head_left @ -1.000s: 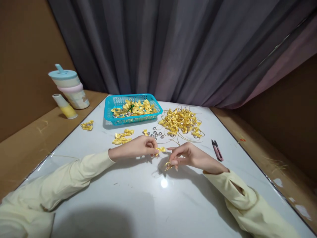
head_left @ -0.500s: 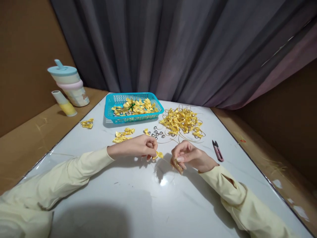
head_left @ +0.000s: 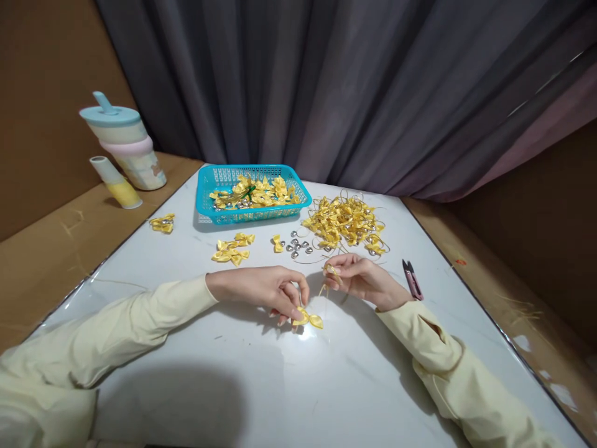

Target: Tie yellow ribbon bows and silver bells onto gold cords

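**Satin sheen over a polished surface**
The yellow bow (head_left: 310, 319) is glossy satin and the gold cord (head_left: 323, 290) is fine and shiny. The white marble-look surface (head_left: 326, 386) is smooth and gleaming. The basket (head_left: 252, 216) is perforated turquoise plastic, the beads (head_left: 298, 246) bright metal, the curtain (head_left: 326, 93) matt grey cloth, and the sleeves (head_left: 140, 317) soft pale fabric.

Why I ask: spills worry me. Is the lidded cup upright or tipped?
Upright: the lidded cup stands on its base on the brown surface, with its blue lid and spout on top.

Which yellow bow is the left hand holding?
The single bow in the left hand, closest to the camera; the rest lie farther back near the basket.
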A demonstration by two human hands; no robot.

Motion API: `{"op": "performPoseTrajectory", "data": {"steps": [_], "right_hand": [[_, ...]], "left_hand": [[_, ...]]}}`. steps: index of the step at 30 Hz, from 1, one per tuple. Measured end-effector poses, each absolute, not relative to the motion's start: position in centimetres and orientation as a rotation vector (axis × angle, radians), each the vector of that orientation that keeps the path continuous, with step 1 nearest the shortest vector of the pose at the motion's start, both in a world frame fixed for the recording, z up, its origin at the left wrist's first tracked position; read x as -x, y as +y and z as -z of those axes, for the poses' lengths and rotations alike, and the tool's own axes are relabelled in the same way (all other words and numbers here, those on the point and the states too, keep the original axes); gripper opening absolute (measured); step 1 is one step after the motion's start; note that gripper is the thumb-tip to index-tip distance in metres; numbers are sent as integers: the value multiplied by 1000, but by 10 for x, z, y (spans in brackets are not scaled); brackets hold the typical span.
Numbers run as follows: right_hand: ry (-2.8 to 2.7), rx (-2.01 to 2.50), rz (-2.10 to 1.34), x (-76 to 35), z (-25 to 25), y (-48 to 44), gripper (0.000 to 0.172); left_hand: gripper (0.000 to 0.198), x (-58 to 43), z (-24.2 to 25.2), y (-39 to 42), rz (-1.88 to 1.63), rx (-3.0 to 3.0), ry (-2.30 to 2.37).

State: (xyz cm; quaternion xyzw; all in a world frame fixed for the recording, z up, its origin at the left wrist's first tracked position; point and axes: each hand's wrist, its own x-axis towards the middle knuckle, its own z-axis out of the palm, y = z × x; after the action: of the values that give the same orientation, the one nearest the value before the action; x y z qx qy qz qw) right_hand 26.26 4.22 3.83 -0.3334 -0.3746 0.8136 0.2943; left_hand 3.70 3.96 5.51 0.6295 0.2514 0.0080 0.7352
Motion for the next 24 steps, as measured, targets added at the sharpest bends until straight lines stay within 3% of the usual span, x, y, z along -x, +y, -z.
{"op": "performPoseTrajectory", "data": {"steps": [9,19,24], "right_hand": [[-1028,1018,-2121,-257,-25,43,10],[-1637,1355,-1363,-278,-83,35,12],[-1755,1219,-1782,-271,-111,7,13]], "left_hand": [[22,-41,-33,36,-94,-977,449],[31,-40,-35,37,-214,-1083,418],[27,-38,-48,38,-305,-1294,504]]}}
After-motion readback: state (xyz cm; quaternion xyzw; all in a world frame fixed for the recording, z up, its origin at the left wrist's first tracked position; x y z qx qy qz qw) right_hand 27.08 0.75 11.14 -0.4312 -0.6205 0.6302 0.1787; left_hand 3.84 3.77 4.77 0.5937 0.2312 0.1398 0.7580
